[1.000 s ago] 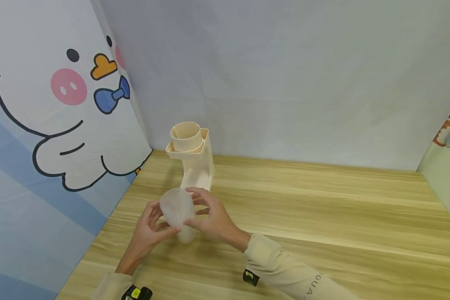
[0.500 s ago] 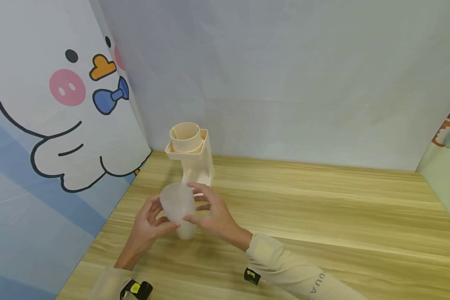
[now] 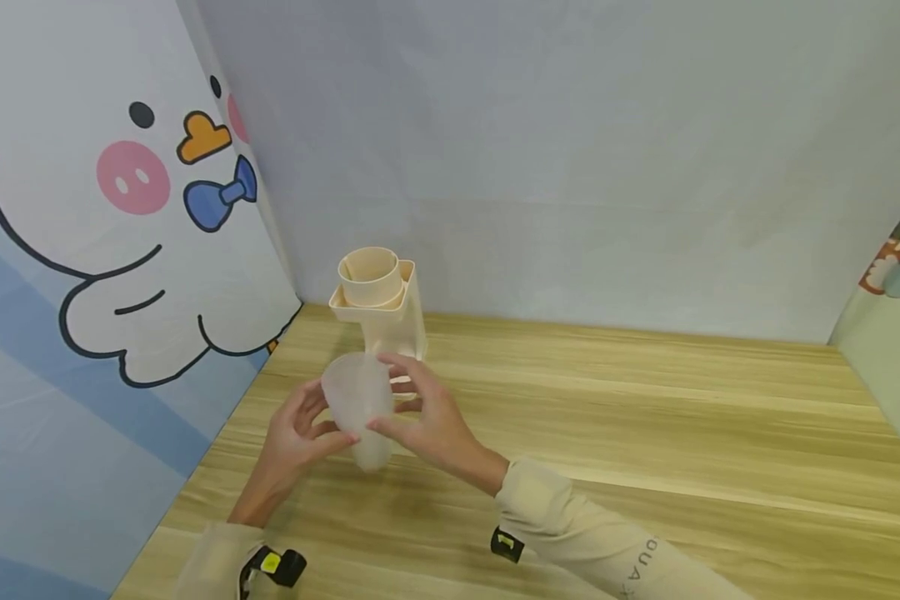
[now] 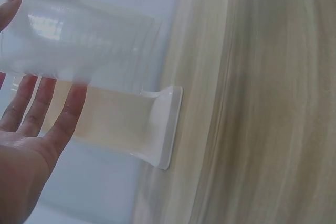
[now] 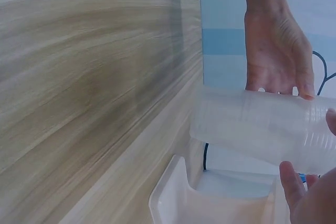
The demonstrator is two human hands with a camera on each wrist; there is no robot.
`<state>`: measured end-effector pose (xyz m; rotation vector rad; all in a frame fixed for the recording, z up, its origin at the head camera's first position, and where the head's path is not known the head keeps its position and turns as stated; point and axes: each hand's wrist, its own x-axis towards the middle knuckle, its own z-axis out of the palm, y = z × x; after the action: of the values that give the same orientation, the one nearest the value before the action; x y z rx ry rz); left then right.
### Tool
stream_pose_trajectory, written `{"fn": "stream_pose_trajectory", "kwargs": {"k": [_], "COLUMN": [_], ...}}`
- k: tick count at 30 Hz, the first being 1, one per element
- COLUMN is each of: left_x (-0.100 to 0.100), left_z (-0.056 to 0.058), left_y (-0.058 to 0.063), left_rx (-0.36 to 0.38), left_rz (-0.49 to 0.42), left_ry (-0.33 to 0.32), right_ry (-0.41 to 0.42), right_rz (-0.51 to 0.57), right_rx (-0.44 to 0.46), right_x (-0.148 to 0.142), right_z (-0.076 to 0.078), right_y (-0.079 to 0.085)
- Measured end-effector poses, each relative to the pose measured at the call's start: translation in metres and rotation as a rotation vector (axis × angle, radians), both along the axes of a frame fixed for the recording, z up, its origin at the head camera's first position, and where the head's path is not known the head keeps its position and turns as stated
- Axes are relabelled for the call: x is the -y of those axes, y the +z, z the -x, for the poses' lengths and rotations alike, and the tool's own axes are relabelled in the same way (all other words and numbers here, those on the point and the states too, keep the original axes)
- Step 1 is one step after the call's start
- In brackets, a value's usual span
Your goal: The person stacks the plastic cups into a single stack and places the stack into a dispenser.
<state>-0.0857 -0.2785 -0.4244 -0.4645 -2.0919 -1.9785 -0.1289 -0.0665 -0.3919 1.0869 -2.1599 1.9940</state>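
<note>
Both hands hold a stack of translucent plastic cups [image 3: 357, 400] just in front of a cream cup dispenser [image 3: 393, 329]. The left hand [image 3: 292, 437] grips the stack from its left side, thumb in front and fingers behind. On the opposite side the right hand [image 3: 431, 425] grips it the same way. Wide end up, the stack hangs above the table. Ridges of nested rims show on the cups [image 5: 262, 129] in the right wrist view. In the left wrist view the dispenser [image 4: 115, 121] stands behind the cups, its flared base on the table.
The dispenser has a round open tube [image 3: 370, 279] at its top. It stands at the back left of the wood-grain table [image 3: 645, 417], near the plain back wall [image 3: 540, 167]. A cartoon-printed sheet [image 3: 195, 292] borders the left side.
Both hands have raised the stack of cups slightly and brought it nearer the dispenser. Their grip looks the same, and the dispenser has stayed in place.
</note>
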Motion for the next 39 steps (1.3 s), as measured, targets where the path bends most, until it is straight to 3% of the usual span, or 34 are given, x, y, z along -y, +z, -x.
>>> {"fn": "stream_pose_trajectory", "kwargs": {"k": [14,19,21,27,39], "left_x": [0.0,-0.002,-0.002,-0.002,0.002], "left_z": [0.012,0.017,0.019,0.022,0.037], "left_y": [0.021,0.028,0.031,0.037,0.055], "left_rx": [0.005,0.04,0.053,0.06,0.003], "left_rz": [0.021,0.023,0.024,0.016,0.044], "left_ry": [-0.021,-0.002,0.005,-0.01,-0.044], "right_ry": [-0.036,-0.019,-0.018,-0.026,-0.05], "right_rz": [0.007,-0.001,-0.013,-0.015,-0.013], "right_rx": [-0.056,-0.08,-0.089,-0.11,-0.13], "right_x": [0.0,-0.006,-0.007,-0.004,-0.001], "right_z": [0.008,0.003,0.005,0.02,0.031], "right_y": [0.018,0.045,0.049,0.037,0.054]}}
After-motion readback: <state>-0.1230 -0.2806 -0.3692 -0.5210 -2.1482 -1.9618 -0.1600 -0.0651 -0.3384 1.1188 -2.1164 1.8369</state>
